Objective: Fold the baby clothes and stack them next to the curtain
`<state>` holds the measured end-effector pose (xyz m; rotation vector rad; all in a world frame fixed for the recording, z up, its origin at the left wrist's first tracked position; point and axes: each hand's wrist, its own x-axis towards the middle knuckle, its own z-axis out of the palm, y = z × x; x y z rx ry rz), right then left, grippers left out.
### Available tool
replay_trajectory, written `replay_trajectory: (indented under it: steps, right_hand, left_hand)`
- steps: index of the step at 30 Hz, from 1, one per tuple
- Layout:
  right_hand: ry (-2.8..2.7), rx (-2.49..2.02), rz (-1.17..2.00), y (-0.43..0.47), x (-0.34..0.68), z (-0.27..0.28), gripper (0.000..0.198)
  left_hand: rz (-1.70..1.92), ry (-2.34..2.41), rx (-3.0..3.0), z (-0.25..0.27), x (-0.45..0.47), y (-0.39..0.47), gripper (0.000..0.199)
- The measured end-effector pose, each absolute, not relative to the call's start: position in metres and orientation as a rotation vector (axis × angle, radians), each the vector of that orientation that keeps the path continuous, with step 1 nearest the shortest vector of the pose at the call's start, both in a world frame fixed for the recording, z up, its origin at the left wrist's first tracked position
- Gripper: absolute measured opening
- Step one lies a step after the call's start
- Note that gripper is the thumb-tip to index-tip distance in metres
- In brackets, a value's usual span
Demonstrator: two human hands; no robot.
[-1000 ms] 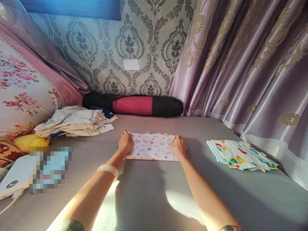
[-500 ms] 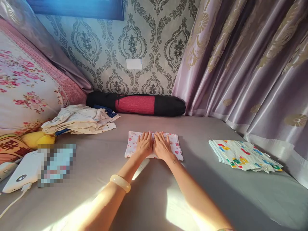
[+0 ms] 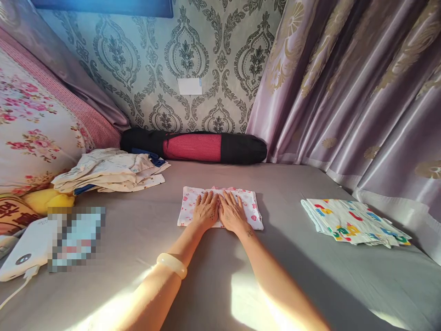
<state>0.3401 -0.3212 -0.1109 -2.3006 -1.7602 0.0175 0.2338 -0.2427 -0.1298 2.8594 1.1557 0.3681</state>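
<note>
A folded white cloth with a red and pink print point(image 3: 186, 214) lies flat on the grey sheet point(image 3: 138, 239) in front of me. My left hand point(image 3: 206, 210) rests palm down on the cloth, left of its middle, fingers stretched out. Right beside it, my right hand point(image 3: 232, 210) is also flat on the cloth, with the thumbs close together. Neither hand grips anything. Parts of the cloth under both palms are hidden.
Folded fabric with colourful shapes point(image 3: 354, 221) lies at right. At left are a heap of clothes point(image 3: 110, 170), a yellow plush item point(image 3: 50, 201), a white power bank point(image 3: 31, 248) with a cable and a pixelated object point(image 3: 77, 239). A black and red roll bag point(image 3: 193, 147) lies along the wall.
Both hands stay flat on the cloth, with only a slight shift of the fingers. The view has moved a little, so the wall sits higher in the picture.
</note>
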Motion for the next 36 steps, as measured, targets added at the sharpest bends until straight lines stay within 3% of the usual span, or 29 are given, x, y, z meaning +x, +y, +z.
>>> replay_trajectory:
  steps: [24,33,36]
  right_hand:
    - [-1.188,-2.653,-0.082,-0.336,0.377,-0.117,0.059]
    - [-1.32,-2.563,-0.195,-0.339,0.381,-0.11,0.058]
    - [-1.348,-2.58,-0.127,-0.339,0.383,-0.113,0.058]
  left_hand:
    - [0.407,1.628,2.49,-0.125,0.188,-0.213,0.063]
    - [0.607,1.566,2.621,-0.118,0.189,-0.211,0.06]
    - [0.472,1.52,2.625,-0.121,0.19,-0.208,0.06]
